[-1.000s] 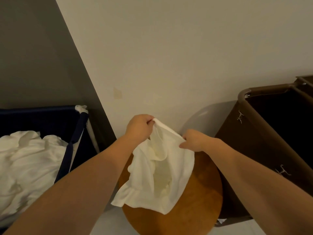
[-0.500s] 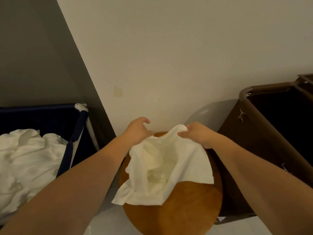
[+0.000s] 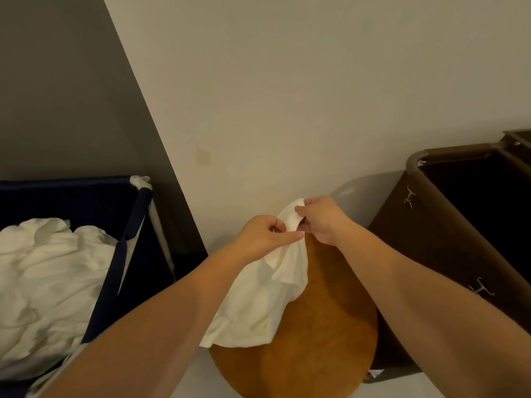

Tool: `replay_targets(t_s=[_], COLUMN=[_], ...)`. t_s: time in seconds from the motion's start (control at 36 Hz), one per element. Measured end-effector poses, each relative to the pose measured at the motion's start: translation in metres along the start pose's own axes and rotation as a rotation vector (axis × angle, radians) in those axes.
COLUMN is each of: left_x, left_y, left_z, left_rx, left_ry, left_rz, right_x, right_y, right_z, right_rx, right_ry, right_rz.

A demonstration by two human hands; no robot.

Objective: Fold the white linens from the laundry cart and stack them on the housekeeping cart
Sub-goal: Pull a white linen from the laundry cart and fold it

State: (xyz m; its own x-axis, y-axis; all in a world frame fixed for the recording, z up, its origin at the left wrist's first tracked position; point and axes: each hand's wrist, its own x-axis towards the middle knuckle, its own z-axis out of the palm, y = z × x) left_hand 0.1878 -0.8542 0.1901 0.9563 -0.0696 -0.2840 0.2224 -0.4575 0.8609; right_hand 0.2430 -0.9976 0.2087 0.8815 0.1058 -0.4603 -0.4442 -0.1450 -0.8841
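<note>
Pinching one bunched corner of the linen (image 3: 258, 300), the left hand (image 3: 263, 235) and right hand (image 3: 323, 218) are holding it over the tabletop's (image 3: 324, 326) far-left edge, probably still finding its corners before folding, so next they are needing to part along the hem.

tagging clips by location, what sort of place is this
Probably a hotel laundry or housekeeping area: a navy fabric cart heaped with white linens, a brown bin, a white cloth being handled.
</note>
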Motion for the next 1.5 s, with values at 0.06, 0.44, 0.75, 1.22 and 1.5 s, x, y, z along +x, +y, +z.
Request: replay_targets(t_s=[0.06,0.44,0.75,1.22,1.5], left_x=[0.0,0.003,0.012,0.0,0.001], left_y=[-0.002,-0.001,0.023,0.077,0.113], left_z=[0.001,-0.004,0.0,-0.053,-0.066], left_rx=[0.084,-0.067,-0.338,0.099,-0.096], left_ry=[0.031,0.181,0.352,0.187,0.115], left_rz=[0.017,-0.001,0.032,0.518,0.511], right_x=[0.001,-0.025,-0.054,-0.055,-0.062], right_y=[0.0,0.025,0.056,-0.049,-0.093], right_z=[0.002,-0.009,-0.003,-0.009,-0.022], right_rx=[0.014,-0.528,-0.559,-0.242,-0.337], right_ry=[-0.004,-0.111,0.056,0.192,0.191], right_rz=[0.004,-0.216,-0.449,-0.752,-0.863])
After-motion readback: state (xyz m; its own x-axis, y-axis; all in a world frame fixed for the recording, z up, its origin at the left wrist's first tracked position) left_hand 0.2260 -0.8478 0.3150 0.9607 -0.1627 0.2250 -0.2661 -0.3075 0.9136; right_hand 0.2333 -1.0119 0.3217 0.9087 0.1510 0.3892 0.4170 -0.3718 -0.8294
